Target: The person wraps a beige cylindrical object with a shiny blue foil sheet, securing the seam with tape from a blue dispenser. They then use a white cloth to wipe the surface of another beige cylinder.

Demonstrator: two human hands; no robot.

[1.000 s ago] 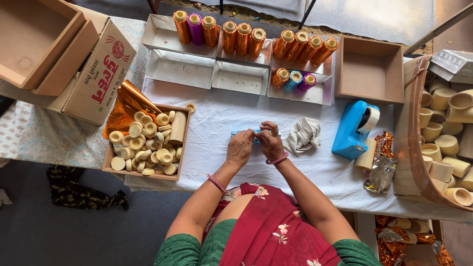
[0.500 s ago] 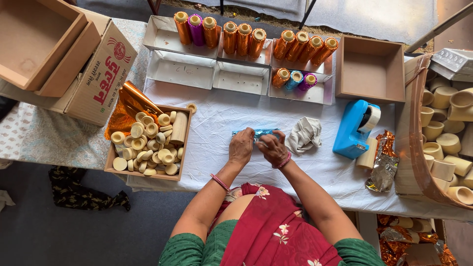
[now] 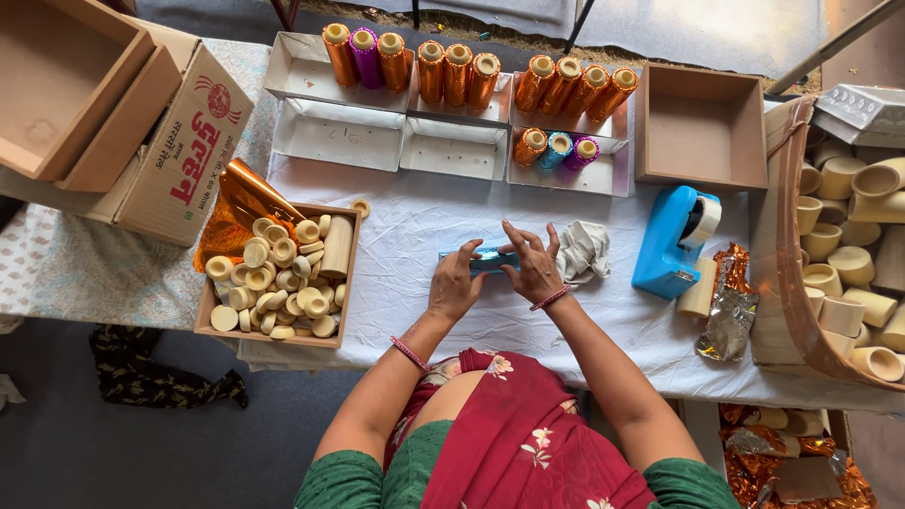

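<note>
From the head camera, we look straight down on our two hands meeting at the middle of the white-covered table (image 3: 424, 311). Between them lies a small cylinder wrapped in shiny blue foil (image 3: 483, 258), flat on the cloth just in front of us. Our left hand (image 3: 456, 281) pinches its left end with fingertips curled over the top, while our right hand (image 3: 534, 266) covers the right end, fingers fanned and arched so that the tips press down on the foil. Both hands are closed on the blue piece, not clenched but bearing lightly. We judge that it is kept low against the table so the foil stays taut around the core.

Both forearms come in from the lower edge and converge, wrists slightly raised, a bangle on each.

Around us, things sit within reach. The wooden box of bare cream cores (image 3: 275, 275) lies to the left, with a sheet of orange foil (image 3: 238, 205) tucked behind it. Finished foil-covered spools (image 3: 456, 72) stand in white trays (image 3: 337, 134) at the far edge. A crumpled grey cloth (image 3: 581, 253) lies just beside the right hand, and the blue tape dispenser (image 3: 673, 241) stands further right.
</note>
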